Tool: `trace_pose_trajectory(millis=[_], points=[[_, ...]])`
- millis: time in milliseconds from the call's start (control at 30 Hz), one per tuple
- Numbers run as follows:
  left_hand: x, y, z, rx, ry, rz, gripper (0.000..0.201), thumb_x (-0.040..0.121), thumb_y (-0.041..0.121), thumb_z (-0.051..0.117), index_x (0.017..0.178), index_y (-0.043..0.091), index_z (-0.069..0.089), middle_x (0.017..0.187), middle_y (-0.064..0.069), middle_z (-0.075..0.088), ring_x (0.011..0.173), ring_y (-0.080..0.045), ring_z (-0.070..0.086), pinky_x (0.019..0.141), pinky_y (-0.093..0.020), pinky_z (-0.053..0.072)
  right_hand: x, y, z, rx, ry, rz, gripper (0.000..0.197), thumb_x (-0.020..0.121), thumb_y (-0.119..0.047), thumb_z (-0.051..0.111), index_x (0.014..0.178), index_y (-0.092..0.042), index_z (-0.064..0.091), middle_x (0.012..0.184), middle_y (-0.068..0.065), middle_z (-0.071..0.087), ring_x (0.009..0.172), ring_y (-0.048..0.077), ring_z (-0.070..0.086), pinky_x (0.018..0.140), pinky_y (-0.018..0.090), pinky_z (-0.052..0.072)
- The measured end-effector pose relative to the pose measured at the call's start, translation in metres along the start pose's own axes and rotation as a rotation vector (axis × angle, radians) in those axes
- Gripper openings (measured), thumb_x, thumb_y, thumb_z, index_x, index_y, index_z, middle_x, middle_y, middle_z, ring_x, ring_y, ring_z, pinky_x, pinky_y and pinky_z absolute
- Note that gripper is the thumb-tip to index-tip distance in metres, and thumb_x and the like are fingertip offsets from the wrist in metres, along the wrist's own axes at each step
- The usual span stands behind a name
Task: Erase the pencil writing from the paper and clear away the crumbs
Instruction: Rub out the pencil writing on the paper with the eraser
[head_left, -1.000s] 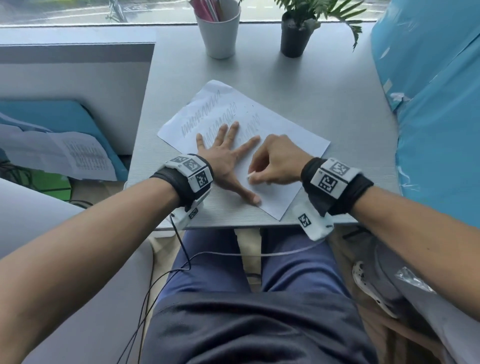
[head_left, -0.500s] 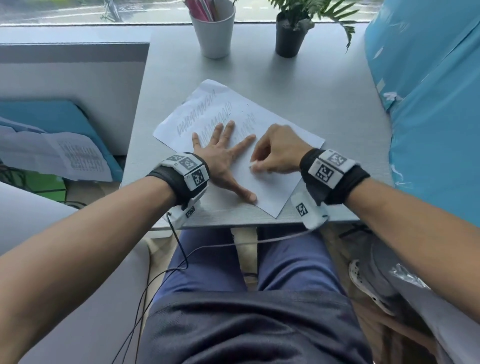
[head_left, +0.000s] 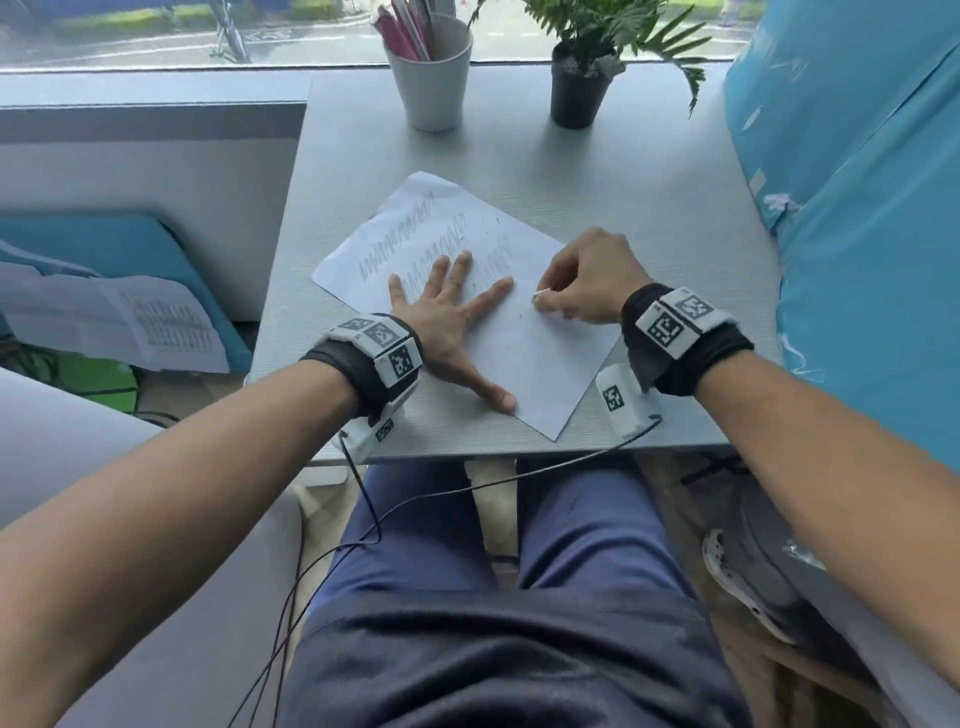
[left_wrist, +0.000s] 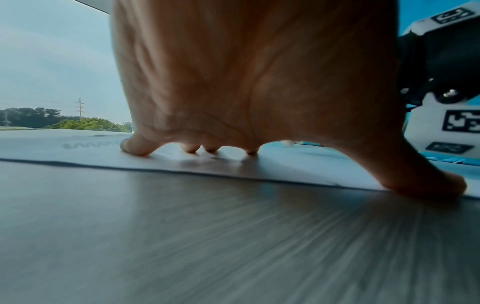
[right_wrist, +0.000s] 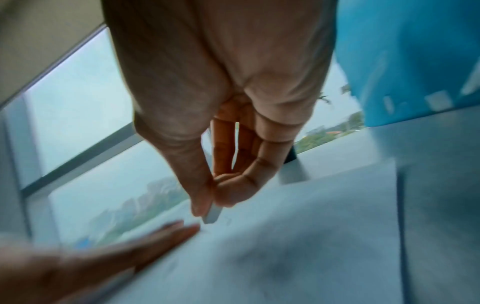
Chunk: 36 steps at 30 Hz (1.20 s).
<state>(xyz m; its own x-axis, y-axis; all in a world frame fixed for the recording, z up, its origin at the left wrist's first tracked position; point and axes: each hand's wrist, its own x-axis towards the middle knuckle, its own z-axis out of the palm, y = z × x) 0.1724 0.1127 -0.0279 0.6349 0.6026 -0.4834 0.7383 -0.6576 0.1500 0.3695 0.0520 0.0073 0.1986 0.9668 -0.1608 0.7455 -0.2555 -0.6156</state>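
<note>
Paper (head_left: 524, 358) shows zigzag pencil rows (head_left: 410, 244) far side, near half bare.

Your forearms are bare. Each wrist wears a black fabric band (head_left: 691, 358) topped with a white plate of black-and-white square markers (head_left: 382, 340). Under each wrist hangs a white camera housing (head_left: 618, 397) carrying its own square marker; the left wrist view shows a dark label below that marker and a silver screw in the black mount above it. Thin black cables (head_left: 363, 519) run from both housings down over your lap. You wear blue trousers (head_left: 587, 530) and a dark grey top (head_left: 493, 670).
</note>
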Motion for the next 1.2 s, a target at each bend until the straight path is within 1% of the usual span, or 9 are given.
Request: trace_pose_trajectory(millis=[100,233,400,533,600,733,900,1067,1200], points=[[0.0,-0.003,0.0,-0.006,0.025,0.027,0.145,0.032,0.102,0.056,0.147,0.054,-0.019,0.158,-0.003,-0.036,0.146,-0.029,-0.031,0.106,-0.075,-0.012,0.006,0.014,-0.015,0.046,-0.061,0.081,0.009,0.074,-0.02,0.08,0.077,-0.012,0.076,0.072,0.007,0.073,0.057,0.015,0.066,0.06,0.026,0.057],[0.0,-0.017,-0.009,0.02,-0.048,0.096,0.13,0.054,0.096,0.055,0.151,0.048,-0.018,0.159,-0.001,-0.035,0.146,-0.025,-0.03,0.11,-0.069,-0.015,-0.001,0.028,-0.016,-0.13,-0.223,0.129,0.011,0.078,-0.027,0.079,0.083,-0.018,0.075,0.082,-0.001,0.073,0.068,0.009,0.062,0.056,0.019,0.044],[-0.003,-0.015,-0.026,0.201,0.06,-0.049,0.119,0.076,0.087,0.041,0.158,0.015,-0.006,0.165,-0.01,-0.015,0.152,-0.025,-0.013,0.118,-0.061,-0.008,0.003,0.028,-0.016,-0.127,-0.234,0.132,0.009,0.078,-0.028,0.079,0.082,-0.021,0.074,0.081,-0.005,0.072,0.07,0.005,0.061,0.059,0.02,0.041],[-0.032,0.029,-0.003,0.219,0.019,0.546,0.096,0.09,0.073,0.035,0.159,0.018,-0.003,0.165,0.0,-0.015,0.151,-0.015,-0.015,0.121,-0.046,-0.011,0.004,0.029,-0.017,-0.121,-0.255,0.113,0.008,0.078,-0.026,0.079,0.082,-0.022,0.074,0.077,-0.008,0.071,0.067,0.006,0.061,0.058,0.019,0.04],[-0.037,0.038,0.013,0.186,-0.1,0.675,0.091,0.092,0.07,0.038,0.159,0.023,-0.002,0.165,0.006,-0.015,0.151,-0.013,-0.015,0.119,-0.043,-0.012,0.004,0.028,-0.017,-0.118,-0.262,0.11,0.007,0.079,-0.025,0.079,0.081,-0.022,0.074,0.075,-0.009,0.07,0.065,0.005,0.061,0.058,0.019,0.04],[-0.008,0.002,0.0,0.163,-0.115,0.495,0.086,0.092,0.071,0.031,0.157,0.033,-0.011,0.162,0.008,-0.024,0.148,-0.016,-0.024,0.119,-0.049,-0.013,0.004,0.028,-0.017,-0.099,-0.263,0.103,0.007,0.078,-0.024,0.079,0.081,-0.021,0.074,0.073,-0.008,0.07,0.063,0.005,0.061,0.058,0.018,0.04],[0.025,-0.038,-0.039,0.165,-0.017,0.116,0.093,0.091,0.074,0.03,0.157,0.026,-0.012,0.163,0.001,-0.022,0.152,-0.022,-0.014,0.121,-0.054,-0.005,0.003,0.026,-0.018,-0.112,-0.262,0.098,0.007,0.078,-0.025,0.079,0.081,-0.021,0.074,0.075,-0.009,0.07,0.065,0.002,0.06,0.057,0.018,0.041],[0.035,-0.031,-0.047,-0.011,-0.036,0.309,0.12,0.075,0.065,0.071,0.158,0.028,-0.006,0.164,0.004,-0.017,0.15,-0.013,-0.014,0.118,-0.049,-0.005,0.003,0.025,-0.019,-0.143,-0.281,0.094,0.006,0.078,-0.025,0.079,0.081,-0.023,0.074,0.074,-0.009,0.068,0.067,0.004,0.061,0.06,0.02,0.043],[0.044,-0.028,-0.045,-0.014,-0.023,0.272,0.131,0.062,0.069,0.079,0.159,0.031,0.0,0.165,0.005,-0.013,0.151,-0.013,-0.013,0.12,-0.057,-0.001,0.012,0.012,-0.023,-0.226,-0.282,0.053,0.007,0.077,-0.024,0.079,0.081,-0.02,0.075,0.076,-0.006,0.07,0.066,0.006,0.061,0.059,0.021,0.046]])
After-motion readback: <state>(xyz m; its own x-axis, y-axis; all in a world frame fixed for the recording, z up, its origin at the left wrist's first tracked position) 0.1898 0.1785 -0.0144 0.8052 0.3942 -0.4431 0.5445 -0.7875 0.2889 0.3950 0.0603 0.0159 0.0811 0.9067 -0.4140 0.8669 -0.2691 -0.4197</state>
